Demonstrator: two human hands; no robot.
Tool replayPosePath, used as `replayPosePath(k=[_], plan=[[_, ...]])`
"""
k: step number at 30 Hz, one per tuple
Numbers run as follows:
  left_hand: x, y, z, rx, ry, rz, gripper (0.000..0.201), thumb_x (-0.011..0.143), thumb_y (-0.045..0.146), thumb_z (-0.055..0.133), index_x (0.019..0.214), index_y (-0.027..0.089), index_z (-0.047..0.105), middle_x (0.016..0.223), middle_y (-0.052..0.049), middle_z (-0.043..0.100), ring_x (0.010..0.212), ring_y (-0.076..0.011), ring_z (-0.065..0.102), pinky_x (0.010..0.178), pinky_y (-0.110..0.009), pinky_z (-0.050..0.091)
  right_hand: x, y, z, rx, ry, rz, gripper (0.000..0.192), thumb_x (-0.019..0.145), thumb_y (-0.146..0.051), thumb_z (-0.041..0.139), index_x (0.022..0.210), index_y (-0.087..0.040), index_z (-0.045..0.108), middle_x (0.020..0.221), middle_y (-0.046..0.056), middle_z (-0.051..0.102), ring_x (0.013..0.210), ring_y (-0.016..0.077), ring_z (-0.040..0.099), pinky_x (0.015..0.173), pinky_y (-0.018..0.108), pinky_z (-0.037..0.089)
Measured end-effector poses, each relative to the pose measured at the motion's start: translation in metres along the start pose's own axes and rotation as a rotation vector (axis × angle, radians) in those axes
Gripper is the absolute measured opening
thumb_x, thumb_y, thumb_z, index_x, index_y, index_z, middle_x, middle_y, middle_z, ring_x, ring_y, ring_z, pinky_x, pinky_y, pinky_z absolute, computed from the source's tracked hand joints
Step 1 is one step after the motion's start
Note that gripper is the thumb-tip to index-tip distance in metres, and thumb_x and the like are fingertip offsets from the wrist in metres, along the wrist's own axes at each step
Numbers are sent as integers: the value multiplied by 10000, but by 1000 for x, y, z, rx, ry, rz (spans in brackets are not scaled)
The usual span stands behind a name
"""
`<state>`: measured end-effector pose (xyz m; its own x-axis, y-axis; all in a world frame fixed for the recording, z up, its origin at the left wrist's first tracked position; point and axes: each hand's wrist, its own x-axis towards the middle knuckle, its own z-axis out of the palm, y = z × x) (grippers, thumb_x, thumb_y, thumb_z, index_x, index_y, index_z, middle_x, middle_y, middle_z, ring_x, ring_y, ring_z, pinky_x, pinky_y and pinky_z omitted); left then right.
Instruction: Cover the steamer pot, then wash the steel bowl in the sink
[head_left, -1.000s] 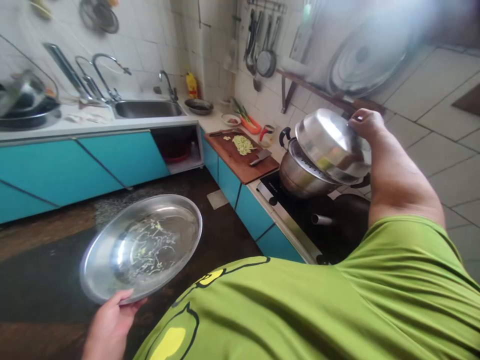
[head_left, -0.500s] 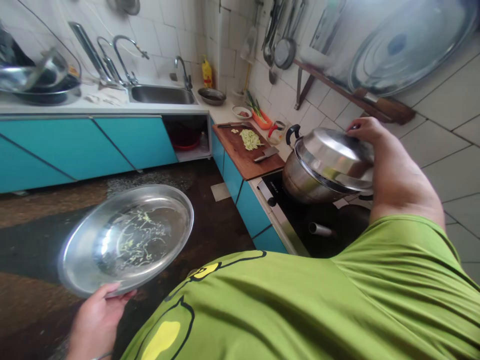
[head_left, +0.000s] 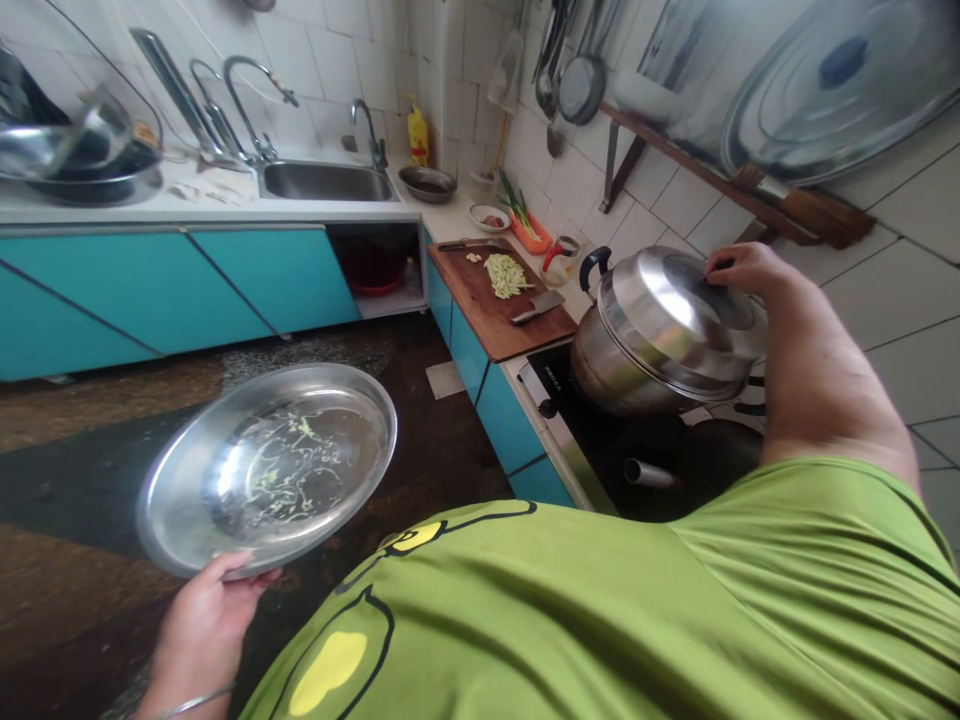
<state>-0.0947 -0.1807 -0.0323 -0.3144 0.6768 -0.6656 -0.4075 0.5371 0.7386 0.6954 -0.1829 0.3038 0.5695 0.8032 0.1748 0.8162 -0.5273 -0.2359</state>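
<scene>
Over the link I counted one left hand [head_left: 206,610] at lower left and one right hand [head_left: 750,268] at the right. I made out one metal basin [head_left: 180,510] at lower left, one pot [head_left: 611,365] and one domed lid [head_left: 652,300] right of centre, plus one cutting board [head_left: 501,335] and one cleaver [head_left: 546,302] near the middle. Toward the top I tallied one sink [head_left: 330,182], one yellow bottle [head_left: 418,135] and one white bowl [head_left: 478,222]. The hanging utensils [head_left: 583,88], right of top centre, overlapped too much for my count.
</scene>
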Motion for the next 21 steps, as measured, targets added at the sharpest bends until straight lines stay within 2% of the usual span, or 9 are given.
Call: replayPosePath(k=[3,6,10,14,16,18,20,21], plan=[[10,1,9,-6,-22,-6,278,522,10,636,756,159,638,626,25,675,524,-159,605,427,-212,560,-2,2,-3,-56,-71,20,196,845,-196,775,677,-211,677,619,0,630,622,136,491,686,319,415],[19,3,19,10,-42,-23,267,535,3,637,753,156,612,646,26,676,546,-163,614,430,-224,564,-7,2,-2,-61,-85,48,167,815,-89,730,700,-201,682,621,-21,606,645,129,490,707,314,404],[26,11,36,38,-50,-46,265,562,-11,622,769,152,600,656,27,663,578,-159,621,465,-220,564,-10,2,4,-36,-84,22,128,868,-150,701,753,-203,684,654,-17,613,660,127,489,698,300,401],[30,21,50,61,-72,-41,231,604,-5,611,774,149,589,677,17,661,610,-157,617,501,-222,541,-12,0,7,-159,-74,51,61,933,-237,716,888,-197,726,868,43,726,720,129,533,723,307,430],[33,28,55,75,-92,-41,231,607,-5,602,779,149,579,692,12,664,624,-156,613,525,-230,532,-16,-4,8,-232,-52,80,132,967,-275,719,1043,-174,757,1072,96,759,847,146,603,808,328,460],[38,35,60,87,-116,-44,232,604,-3,595,779,148,571,684,8,648,635,-156,605,550,-240,529,-25,-11,7,-302,28,105,365,975,-370,742,1265,-147,731,1327,165,702,1111,204,644,950,378,465],[48,44,65,110,-144,-47,228,600,5,590,778,145,569,670,6,629,646,-156,593,571,-248,527,-41,-25,5,-331,217,110,582,972,-505,725,1410,-127,663,1483,216,600,1353,305,573,1070,457,425],[55,48,66,138,-158,-47,226,597,12,589,779,144,568,664,6,621,649,-155,588,581,-250,526,-52,-36,6,-326,330,97,623,984,-560,682,1423,-118,654,1483,221,597,1395,346,551,1091,488,413]])
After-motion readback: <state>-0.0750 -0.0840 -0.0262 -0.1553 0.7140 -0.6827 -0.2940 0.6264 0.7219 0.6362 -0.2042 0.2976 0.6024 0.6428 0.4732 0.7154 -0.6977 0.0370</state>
